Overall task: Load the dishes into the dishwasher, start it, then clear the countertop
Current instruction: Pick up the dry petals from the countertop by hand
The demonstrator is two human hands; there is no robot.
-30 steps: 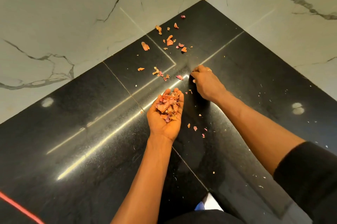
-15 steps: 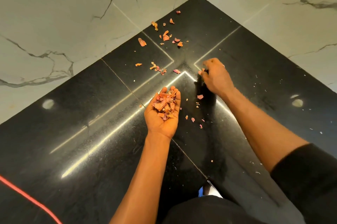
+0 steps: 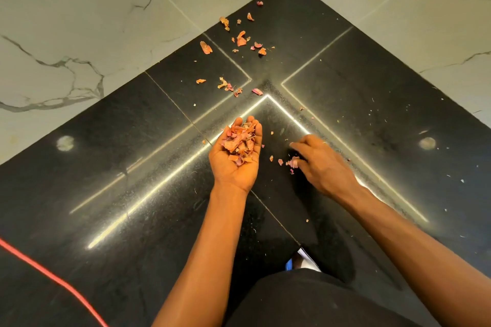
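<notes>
two hands work over the black worktop (image 3: 132, 167), at the corner where it meets the marble wall (image 3: 79, 21). the left hand (image 3: 235, 164) lies palm up, fingers loosely cupped and not clenched, carrying a heap of orange-pink peels (image 3: 239, 142). the right hand (image 3: 322, 164) sits just beside it, knuckles up, fingers curled down to the worktop, with a few pink scraps (image 3: 293, 161) at its fingertips; whether it pinches them or only touches them i cannot tell. more scattered peels (image 3: 241, 40) lie farther back toward the corner, near the wall, and a smaller cluster (image 3: 229, 86) lies between those and the left hand. tiny crumbs speckle the surface to the right. a red cable (image 3: 53, 277) crosses the near left part of the worktop.
</notes>
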